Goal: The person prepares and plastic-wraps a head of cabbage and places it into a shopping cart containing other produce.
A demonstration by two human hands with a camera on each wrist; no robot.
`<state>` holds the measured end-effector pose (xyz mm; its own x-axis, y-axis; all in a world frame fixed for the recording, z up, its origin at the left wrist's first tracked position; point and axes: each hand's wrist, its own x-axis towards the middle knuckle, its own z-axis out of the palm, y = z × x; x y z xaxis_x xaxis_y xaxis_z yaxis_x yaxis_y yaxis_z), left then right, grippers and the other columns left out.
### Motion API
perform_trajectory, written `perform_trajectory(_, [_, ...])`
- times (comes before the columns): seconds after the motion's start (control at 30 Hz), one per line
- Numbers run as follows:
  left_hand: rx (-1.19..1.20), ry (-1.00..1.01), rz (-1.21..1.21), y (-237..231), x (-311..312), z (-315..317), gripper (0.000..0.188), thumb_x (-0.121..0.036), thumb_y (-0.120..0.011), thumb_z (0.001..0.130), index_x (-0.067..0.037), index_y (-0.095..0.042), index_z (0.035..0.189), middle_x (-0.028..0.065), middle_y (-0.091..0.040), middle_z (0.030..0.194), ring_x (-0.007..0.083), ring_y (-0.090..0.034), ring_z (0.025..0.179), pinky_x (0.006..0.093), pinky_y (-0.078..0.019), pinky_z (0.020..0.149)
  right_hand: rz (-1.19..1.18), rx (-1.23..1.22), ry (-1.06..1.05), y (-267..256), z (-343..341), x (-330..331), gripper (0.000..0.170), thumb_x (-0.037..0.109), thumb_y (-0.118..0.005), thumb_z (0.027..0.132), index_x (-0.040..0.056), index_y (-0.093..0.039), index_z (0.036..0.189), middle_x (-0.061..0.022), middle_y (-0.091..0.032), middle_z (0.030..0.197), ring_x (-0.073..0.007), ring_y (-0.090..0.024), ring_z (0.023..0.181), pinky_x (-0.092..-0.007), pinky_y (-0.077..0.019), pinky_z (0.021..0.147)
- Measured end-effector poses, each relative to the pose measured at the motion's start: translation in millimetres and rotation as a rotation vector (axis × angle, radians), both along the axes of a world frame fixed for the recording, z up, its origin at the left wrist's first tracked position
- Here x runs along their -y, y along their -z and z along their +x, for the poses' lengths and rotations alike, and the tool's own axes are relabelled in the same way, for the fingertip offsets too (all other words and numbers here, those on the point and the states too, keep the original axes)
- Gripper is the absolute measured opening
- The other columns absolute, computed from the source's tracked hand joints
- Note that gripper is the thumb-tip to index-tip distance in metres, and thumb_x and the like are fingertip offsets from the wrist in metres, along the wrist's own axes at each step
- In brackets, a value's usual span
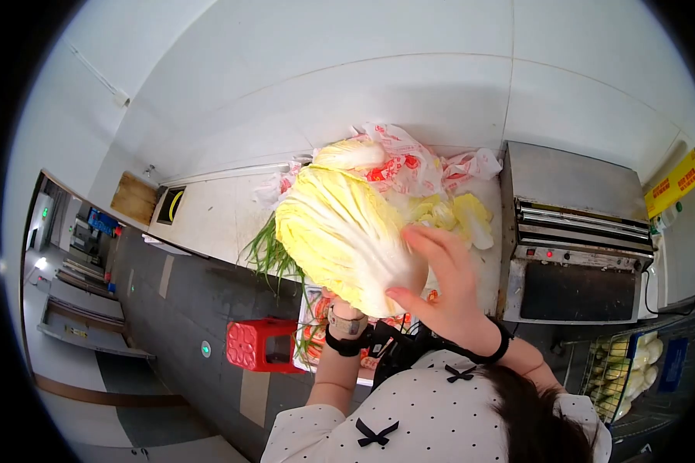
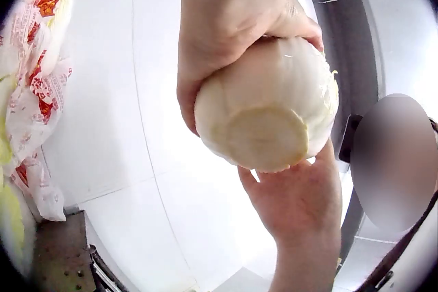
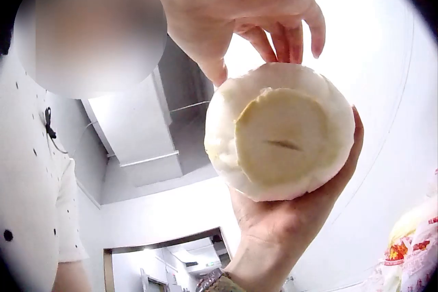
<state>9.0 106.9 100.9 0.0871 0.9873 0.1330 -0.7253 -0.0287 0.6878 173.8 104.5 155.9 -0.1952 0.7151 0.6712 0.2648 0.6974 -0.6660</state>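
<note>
A large napa cabbage (image 1: 355,239) with yellow leaves is held up over the counter, its cut white base (image 3: 284,138) facing the wrist cameras. My left hand (image 3: 280,220) grips it from below, fingers curved round the side; in the head view the cabbage hides most of that hand. My right hand (image 1: 449,282) is at the base end, its fingers loosely spread and thumb apart. In the right wrist view the right hand's thumb tip (image 3: 217,76) is right at the cabbage's edge, and some fingers pass behind it.
Another cabbage (image 1: 350,154), printed plastic bags (image 1: 401,158) and loose yellow leaves (image 1: 471,220) lie on the counter (image 1: 216,212). Green stalks (image 1: 270,251) hang over its edge. A wrapping machine (image 1: 579,231) stands right, a basket of vegetables (image 1: 622,370) below, a red stool (image 1: 247,345) left.
</note>
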Motion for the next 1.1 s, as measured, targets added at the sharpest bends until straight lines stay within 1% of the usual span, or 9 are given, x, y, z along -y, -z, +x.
perform_trajectory(0.2, [-0.128, -0.003, -0.196, -14.0, 0.5, -1.3, 0.092, -0.067, -0.051, 0.072, -0.011, -0.021, 0.138, 0.0139, -0.032, 0.138, 0.0322, -0.036, 0.123, 0.0451, -0.0312, 0.102, -0.21, -0.188, -0.043, 1.0, -10.9, 1.0, 0.054, 0.019, -0.071, 0.069, 0.0006, -0.05, 0.115, -0.0138, -0.051, 0.112, -0.0298, -0.049, 0.101, -0.0366, -0.0397, 0.086])
perform_trajectory(0.37, [-0.119, -0.249, -0.132, -3.9, 2.9, 2.3, 0.083, -0.061, -0.049, 0.078, -0.012, -0.02, 0.139, 0.0131, -0.03, 0.139, 0.0317, -0.031, 0.126, 0.0463, -0.0283, 0.103, -0.197, -0.176, -0.149, 9.2, -15.2, -7.4, 0.041, 0.012, -0.068, 0.071, 0.0008, -0.052, 0.107, -0.0128, -0.053, 0.108, -0.0272, -0.05, 0.1, -0.0356, -0.0406, 0.085])
perform_trajectory(0.5, [-0.019, -0.122, -0.038, 5.0, 2.0, -9.0, 0.082, -0.06, -0.049, 0.078, -0.012, -0.02, 0.139, 0.0129, -0.029, 0.139, 0.0312, -0.03, 0.127, 0.046, -0.0278, 0.103, -0.282, -0.226, -0.132, 9.9, -16.9, -6.3, 0.034, 0.009, -0.068, 0.072, 0.0011, -0.053, 0.1, -0.0089, -0.055, 0.098, -0.0219, -0.053, 0.093, -0.0322, -0.0418, 0.082])
perform_trajectory(0.6, [0.063, -0.012, 0.024, 13.8, 1.2, -18.6, 0.082, -0.06, -0.048, 0.078, -0.012, -0.02, 0.139, 0.0127, -0.029, 0.139, 0.0309, -0.029, 0.127, 0.0457, -0.0274, 0.104, -0.508, -0.48, -0.241, 17.7, -20.7, -13.5, 0.033, 0.01, -0.07, 0.071, 0.0018, -0.053, 0.097, -0.0049, -0.055, 0.09, -0.0149, -0.052, 0.083, -0.0274, -0.0421, 0.077])
perform_trajectory(0.8, [0.255, 0.208, 0.155, 55.7, -11.6, -47.2, 0.081, -0.059, -0.048, 0.079, -0.013, -0.02, 0.139, 0.0125, -0.028, 0.14, 0.0302, -0.028, 0.128, 0.0453, -0.0265, 0.104, -0.789, -0.497, -0.377, 23.4, -16.6, -30.3, 0.035, 0.013, -0.074, 0.067, 0.0024, -0.054, 0.094, -0.0013, -0.053, 0.083, -0.0092, -0.048, 0.077, -0.024, -0.0402, 0.07])
perform_trajectory(0.9, [0.174, 0.053, -0.134, 106.9, -14.0, -68.5, 0.085, -0.056, -0.057, 0.075, -0.01, -0.024, 0.137, 0.0125, -0.032, 0.138, 0.0292, -0.032, 0.125, 0.0434, -0.0289, 0.103, -0.792, -0.488, -0.395, 24.4, -16.5, -32.1, 0.036, 0.014, -0.075, 0.067, 0.0019, -0.055, 0.094, -0.0015, -0.054, 0.085, -0.0094, -0.048, 0.077, -0.0245, -0.0407, 0.07])
perform_trajectory(0.97, [-0.032, 0.041, 0.063, 77.3, -0.1, -53.9, 0.086, -0.052, -0.063, 0.073, -0.007, -0.026, 0.136, 0.0124, -0.036, 0.135, 0.0281, -0.037, 0.122, 0.0418, -0.0315, 0.102, -0.737, -0.433, -0.286, 35.8, -18.2, -34.0, 0.037, 0.014, -0.075, 0.067, 0.0013, -0.055, 0.095, -0.0021, -0.055, 0.087, -0.0096, -0.049, 0.079, -0.0255, -0.0416, 0.071])
perform_trajectory(1.07, [-0.268, -0.164, -0.134, 41.9, 19.7, -40.0, 0.084, -0.042, -0.07, 0.071, 0.0, -0.03, 0.132, 0.0116, -0.044, 0.129, 0.0238, -0.047, 0.113, 0.0379, -0.0391, 0.096, -0.729, -0.47, -0.282, 45.3, -23.1, -37.2, 0.04, 0.012, -0.074, 0.068, -0.0001, -0.055, 0.101, -0.0046, -0.057, 0.092, -0.0112, -0.053, 0.082, -0.0264, -0.0438, 0.073])
perform_trajectory(1.1, [-0.285, -0.098, -0.079, 59.4, 13.3, -52.2, 0.081, -0.038, -0.069, 0.072, 0.0, -0.03, 0.132, 0.0119, -0.044, 0.128, 0.023, -0.047, 0.113, 0.0368, -0.0395, 0.096, -0.791, -0.5, -0.291, 45.6, -23.0, -36.7, 0.041, 0.011, -0.073, 0.069, -0.0005, -0.053, 0.104, -0.0059, -0.058, 0.093, -0.0122, -0.054, 0.083, -0.0262, -0.0446, 0.073])
